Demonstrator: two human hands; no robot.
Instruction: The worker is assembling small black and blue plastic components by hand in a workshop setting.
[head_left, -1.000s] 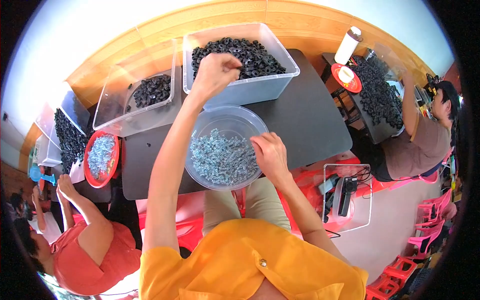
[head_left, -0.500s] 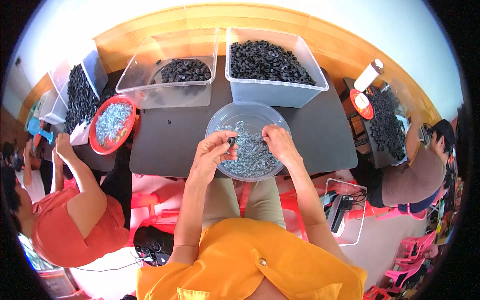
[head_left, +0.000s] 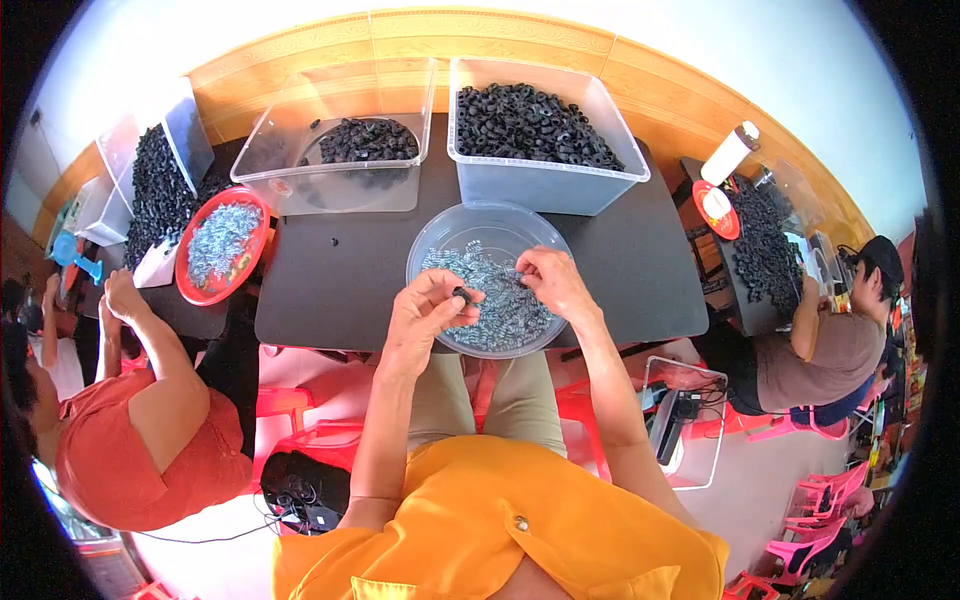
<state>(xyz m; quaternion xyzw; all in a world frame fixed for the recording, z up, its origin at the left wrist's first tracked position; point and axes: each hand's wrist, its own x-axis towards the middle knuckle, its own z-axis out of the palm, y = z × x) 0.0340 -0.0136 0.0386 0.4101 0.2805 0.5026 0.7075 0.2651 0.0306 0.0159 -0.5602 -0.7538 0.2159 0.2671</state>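
A round clear bowl (head_left: 490, 215) full of small metal springs (head_left: 500, 315) stands at the table's near edge. Over its left side my left hand (head_left: 425, 308) pinches a small black plastic part (head_left: 462, 296) between thumb and fingers. My right hand (head_left: 555, 282) hovers above the springs at the bowl's right, thumb and fingertips pressed together; whatever is between them is too small to make out. Behind the bowl stands a translucent bin (head_left: 545, 180) heaped with black plastic parts (head_left: 530, 125). To its left, a clear bin (head_left: 330, 190) holds a smaller pile of them.
On the left, a red bowl (head_left: 262, 245) of springs stands near a person in a red top (head_left: 160, 440). At the right, another person (head_left: 820, 365) works beside a heap of black parts (head_left: 765, 250). A wire-framed basket (head_left: 690, 420) stands below the table's right side.
My right hand has shifted slightly left and lower over the springs. My left hand has turned a little, with the black part still pinched. The person at the right has lowered an arm.
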